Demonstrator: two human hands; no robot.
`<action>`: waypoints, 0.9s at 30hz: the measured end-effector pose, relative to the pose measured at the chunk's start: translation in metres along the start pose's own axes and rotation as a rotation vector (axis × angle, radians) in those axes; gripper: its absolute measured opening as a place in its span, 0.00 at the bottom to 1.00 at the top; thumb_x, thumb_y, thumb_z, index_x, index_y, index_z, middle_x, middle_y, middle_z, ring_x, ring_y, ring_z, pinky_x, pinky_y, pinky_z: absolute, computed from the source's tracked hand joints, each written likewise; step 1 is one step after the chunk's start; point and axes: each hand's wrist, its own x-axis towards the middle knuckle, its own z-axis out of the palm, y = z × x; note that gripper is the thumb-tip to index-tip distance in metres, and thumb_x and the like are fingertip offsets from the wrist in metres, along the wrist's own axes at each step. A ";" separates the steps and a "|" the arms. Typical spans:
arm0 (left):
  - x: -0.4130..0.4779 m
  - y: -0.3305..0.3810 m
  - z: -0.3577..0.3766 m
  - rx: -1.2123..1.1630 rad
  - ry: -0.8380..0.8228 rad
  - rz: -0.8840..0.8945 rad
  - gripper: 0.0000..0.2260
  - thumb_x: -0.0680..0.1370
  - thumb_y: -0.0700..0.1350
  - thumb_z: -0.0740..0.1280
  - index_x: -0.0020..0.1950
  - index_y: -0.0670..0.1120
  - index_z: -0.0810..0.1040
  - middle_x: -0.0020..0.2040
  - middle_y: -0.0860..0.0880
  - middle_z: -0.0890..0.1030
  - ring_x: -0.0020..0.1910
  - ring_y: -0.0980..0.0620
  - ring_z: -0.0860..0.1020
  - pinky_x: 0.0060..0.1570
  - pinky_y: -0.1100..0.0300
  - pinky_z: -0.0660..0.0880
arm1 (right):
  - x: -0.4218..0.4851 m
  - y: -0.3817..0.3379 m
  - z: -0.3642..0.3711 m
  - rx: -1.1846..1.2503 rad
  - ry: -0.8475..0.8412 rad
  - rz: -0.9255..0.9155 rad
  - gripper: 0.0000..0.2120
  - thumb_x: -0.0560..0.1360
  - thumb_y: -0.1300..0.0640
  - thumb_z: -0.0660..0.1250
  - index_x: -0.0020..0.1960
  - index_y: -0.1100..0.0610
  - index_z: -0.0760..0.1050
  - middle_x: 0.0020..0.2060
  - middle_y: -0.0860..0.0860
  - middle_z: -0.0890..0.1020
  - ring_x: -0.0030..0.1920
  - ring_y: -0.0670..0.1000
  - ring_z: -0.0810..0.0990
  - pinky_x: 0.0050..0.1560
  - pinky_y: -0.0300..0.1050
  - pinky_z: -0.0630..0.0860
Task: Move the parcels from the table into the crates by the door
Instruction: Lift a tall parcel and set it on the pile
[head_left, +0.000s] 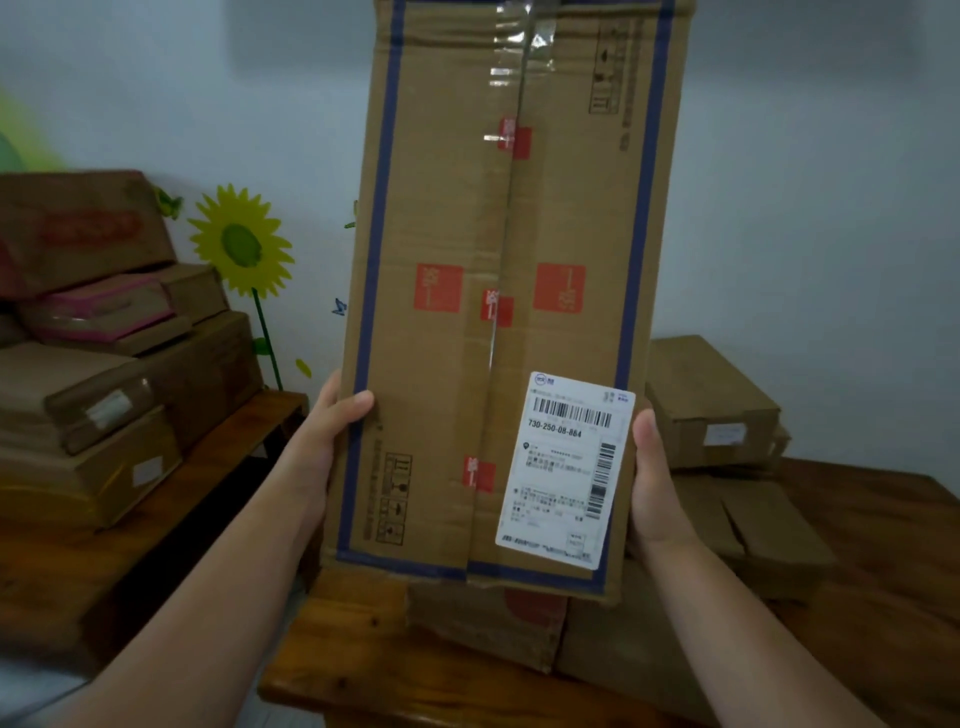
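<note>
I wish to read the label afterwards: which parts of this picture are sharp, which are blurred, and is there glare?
Head view: the label on the box is sharp enough for its large number, not its small print; glare sits on the clear tape near the top; the stacked boxes at left look soft.

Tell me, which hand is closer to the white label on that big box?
Right. The right hand grips the box edge just beside the white label; the left hand grips the opposite edge, across the box from it.
</note>
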 end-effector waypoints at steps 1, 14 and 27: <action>-0.001 -0.002 0.007 -0.006 -0.011 -0.015 0.15 0.68 0.45 0.70 0.53 0.53 0.75 0.37 0.51 0.84 0.35 0.51 0.83 0.32 0.55 0.81 | -0.003 -0.008 -0.007 -0.043 -0.010 -0.004 0.58 0.56 0.25 0.70 0.74 0.57 0.60 0.66 0.59 0.75 0.65 0.58 0.75 0.63 0.61 0.73; 0.016 -0.039 0.187 0.043 -0.369 0.011 0.30 0.55 0.49 0.73 0.55 0.45 0.71 0.40 0.48 0.81 0.33 0.51 0.81 0.31 0.57 0.80 | -0.094 -0.118 -0.155 -0.129 0.219 -0.083 0.60 0.50 0.35 0.80 0.74 0.55 0.59 0.64 0.59 0.76 0.60 0.59 0.79 0.54 0.56 0.80; 0.037 -0.159 0.470 -0.022 -0.839 -0.354 0.40 0.51 0.56 0.81 0.58 0.42 0.73 0.33 0.50 0.84 0.30 0.53 0.82 0.27 0.63 0.77 | -0.234 -0.189 -0.347 -0.150 0.908 -0.296 0.45 0.58 0.49 0.71 0.72 0.59 0.63 0.60 0.62 0.78 0.49 0.55 0.84 0.41 0.47 0.81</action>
